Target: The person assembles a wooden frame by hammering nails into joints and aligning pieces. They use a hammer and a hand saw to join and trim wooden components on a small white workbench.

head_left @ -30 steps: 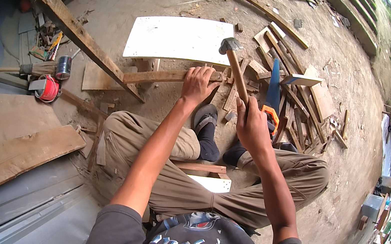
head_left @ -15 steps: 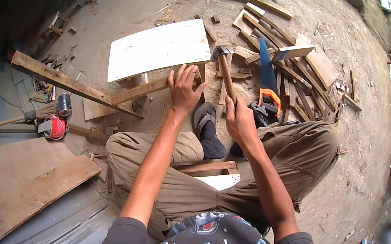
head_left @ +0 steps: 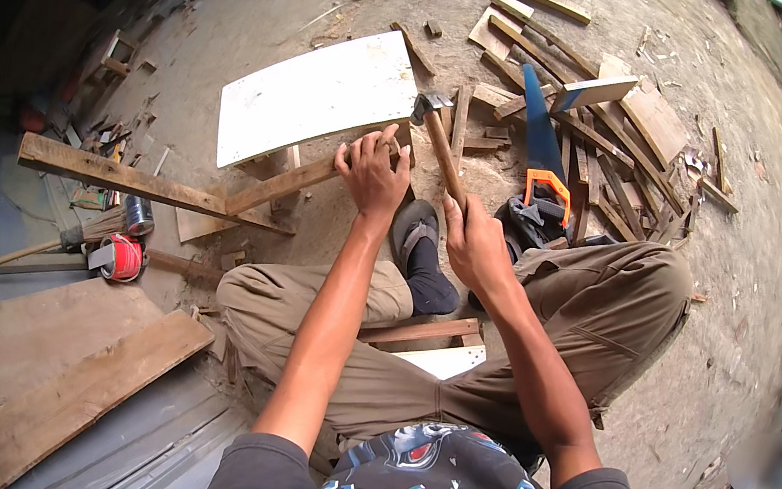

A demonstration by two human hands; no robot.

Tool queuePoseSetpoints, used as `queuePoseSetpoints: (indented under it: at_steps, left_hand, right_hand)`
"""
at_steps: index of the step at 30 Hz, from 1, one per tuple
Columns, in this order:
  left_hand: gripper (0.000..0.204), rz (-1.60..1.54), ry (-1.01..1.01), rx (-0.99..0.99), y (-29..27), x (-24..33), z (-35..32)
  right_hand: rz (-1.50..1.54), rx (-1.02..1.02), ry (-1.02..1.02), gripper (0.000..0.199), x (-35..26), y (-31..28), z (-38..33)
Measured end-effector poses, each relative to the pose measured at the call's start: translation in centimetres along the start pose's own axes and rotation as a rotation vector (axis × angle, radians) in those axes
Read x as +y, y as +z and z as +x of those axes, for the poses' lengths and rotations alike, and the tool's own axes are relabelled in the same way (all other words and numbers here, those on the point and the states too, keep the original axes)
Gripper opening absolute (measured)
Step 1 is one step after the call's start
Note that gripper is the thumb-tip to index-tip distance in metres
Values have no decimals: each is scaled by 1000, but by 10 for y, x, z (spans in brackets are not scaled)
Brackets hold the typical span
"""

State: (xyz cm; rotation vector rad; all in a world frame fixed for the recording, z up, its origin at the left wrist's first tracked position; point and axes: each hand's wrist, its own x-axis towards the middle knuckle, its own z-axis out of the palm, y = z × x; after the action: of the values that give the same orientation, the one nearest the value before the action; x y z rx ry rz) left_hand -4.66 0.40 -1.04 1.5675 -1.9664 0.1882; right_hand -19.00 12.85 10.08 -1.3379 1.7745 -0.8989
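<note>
My right hand (head_left: 481, 248) is closed around the wooden handle of a hammer (head_left: 446, 160). The hammer's metal head is up beside the near right corner of a white board (head_left: 322, 98), which lies on a wooden frame. My left hand (head_left: 373, 173) is at the board's near edge, next to the frame's wooden rail (head_left: 284, 185). Its fingers are bent, with the thumb close to the index finger; what they hold, if anything, is too small to make out. The hammer head is just right of these fingertips, apart from them.
A handsaw (head_left: 541, 135) with an orange handle lies against a pile of wood strips (head_left: 613, 177) at the right. A long wooden post (head_left: 118, 173) juts out left. Nearby are a red spool (head_left: 121, 258), a brush (head_left: 79, 233) and flat planks (head_left: 86, 391). My legs are folded around the work area.
My left fingers have curled in from a more spread pose at the board's edge. The hammer has shifted slightly, its head closer to the board's corner. The view has moved a little.
</note>
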Motion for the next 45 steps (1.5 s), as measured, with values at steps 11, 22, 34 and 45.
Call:
queuePoseSetpoints:
  at_steps: [11,22,34,45]
  left_hand:
    - [34,94,132,-458,-28,-76,31]
    - [15,50,128,-385,-24,-68,26]
    - [19,102,89,-364,-3,-77,23]
    - [27,96,99,-474,-16,-70,22]
  right_hand:
    - [-440,-132,-350,23,-43,-15,9]
    - [-908,-313,-338,19,-100,-32,29]
    - [-838,-267,-550,19,-108,-25,24]
    - [-811,-307,-391,19,-86,-38,16]
